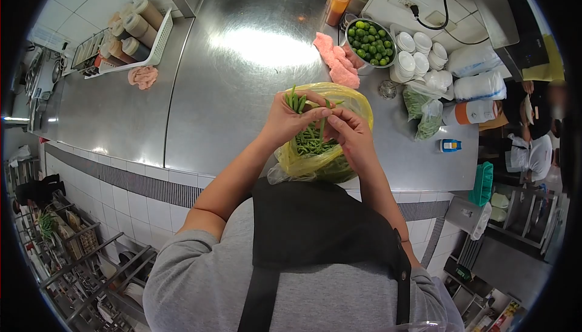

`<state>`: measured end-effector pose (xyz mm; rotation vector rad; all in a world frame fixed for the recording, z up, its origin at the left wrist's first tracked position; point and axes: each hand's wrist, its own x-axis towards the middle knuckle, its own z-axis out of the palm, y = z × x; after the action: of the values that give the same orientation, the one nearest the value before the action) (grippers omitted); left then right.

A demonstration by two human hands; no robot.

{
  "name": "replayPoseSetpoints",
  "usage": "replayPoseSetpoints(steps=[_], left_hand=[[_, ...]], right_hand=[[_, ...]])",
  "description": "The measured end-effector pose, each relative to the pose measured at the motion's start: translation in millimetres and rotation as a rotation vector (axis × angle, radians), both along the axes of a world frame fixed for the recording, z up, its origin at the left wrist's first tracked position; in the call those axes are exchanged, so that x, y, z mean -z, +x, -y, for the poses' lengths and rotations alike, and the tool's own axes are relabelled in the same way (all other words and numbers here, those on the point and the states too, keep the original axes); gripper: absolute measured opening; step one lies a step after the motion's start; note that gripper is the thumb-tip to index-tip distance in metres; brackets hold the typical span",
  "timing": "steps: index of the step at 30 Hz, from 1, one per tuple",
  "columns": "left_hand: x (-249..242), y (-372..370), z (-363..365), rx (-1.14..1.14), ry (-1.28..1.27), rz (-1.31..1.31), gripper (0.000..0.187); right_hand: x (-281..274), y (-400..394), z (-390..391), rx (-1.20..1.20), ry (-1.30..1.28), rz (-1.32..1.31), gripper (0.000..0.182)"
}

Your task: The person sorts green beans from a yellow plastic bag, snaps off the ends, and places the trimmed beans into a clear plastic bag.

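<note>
My left hand point(297, 114) is closed around several green beans point(295, 101), whose ends stick up between thumb and fingers. Close beside it, my right hand point(351, 131) pinches with thumb and fingertips at a green bean, and the two hands nearly meet. Beneath both hands lies an open yellow plastic bag point(362, 103) on the steel counter. More cut or whole green beans point(312, 141) fill the inside of the bag, partly hidden by my hands.
On the steel counter point(230, 89) are a pink cloth point(337, 59), a bowl of green limes point(370, 42), white lidded cups point(419, 53), a bag of green vegetables point(424, 108) and orange sauce bottles point(337, 6). A white basket of bottles point(159, 44) stands left. Another person point(536, 114) is at far right.
</note>
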<state>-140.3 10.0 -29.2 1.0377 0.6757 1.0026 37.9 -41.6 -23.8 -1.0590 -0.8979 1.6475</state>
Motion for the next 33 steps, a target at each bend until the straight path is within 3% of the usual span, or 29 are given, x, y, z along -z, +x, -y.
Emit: replayPoseSetpoints(steps=[1, 2, 4, 8, 10, 14, 16, 17, 19, 21, 22, 24, 26, 29, 33], left_hand=[[5, 1, 0, -0.041, 0.079, -0.123, 0.010], [7, 2, 0, -0.084, 0.158, -0.246, 0.008], [5, 3, 2, -0.115, 0.241, -0.328, 0.009], [6, 6, 4, -0.139, 0.281, -0.407, 0.016], [4, 6, 5, -0.130, 0.300, -0.448, 0.015], [5, 3, 6, -0.140, 0.443, -0.529, 0.015], [5, 3, 8, -0.147, 0.473, -0.518, 0.013], [4, 3, 9, -0.152, 0.505, -0.505, 0.012], [3, 5, 9, -0.164, 0.515, -0.487, 0.011], [-1, 5, 9, -0.180, 0.524, -0.470, 0.011], [-5, 5, 8, -0.177, 0.405, -0.469, 0.012], [-6, 6, 6, -0.171, 0.286, -0.466, 0.014], [-2, 8, 0, -0.271, 0.081, -0.208, 0.012], [-9, 1, -5, -0.304, -0.063, -0.108, 0.014], [-3, 0, -7, -0.327, -0.075, -0.115, 0.014]], right_hand=[[0, -1, 0, 0.073, 0.039, 0.221, 0.015], [-2, -1, 0, 0.073, 0.040, 0.220, 0.015], [-10, -3, -4, 0.316, 0.310, 0.410, 0.012], [-24, 1, -5, 0.304, 0.549, 0.549, 0.011], [-29, 4, -4, 0.230, 0.582, 0.846, 0.010], [-21, 3, -5, 0.253, 0.593, 0.803, 0.011], [-18, 7, -3, 0.179, 0.296, 0.637, 0.008], [-16, 11, -4, 0.180, 0.295, 0.637, 0.008], [-13, 19, -7, 0.088, -0.083, -0.118, 0.009], [-15, 23, -8, 0.097, -0.114, -0.233, 0.010], [-15, 24, -8, 0.105, -0.145, -0.347, 0.011], [-6, 28, -7, 0.128, -0.093, -0.290, 0.012], [6, 34, -5, 0.157, -0.041, -0.233, 0.014], [11, 38, 0, 0.045, 0.023, -0.076, 0.016], [-11, 15, 4, 0.091, 0.101, 0.221, 0.012]])
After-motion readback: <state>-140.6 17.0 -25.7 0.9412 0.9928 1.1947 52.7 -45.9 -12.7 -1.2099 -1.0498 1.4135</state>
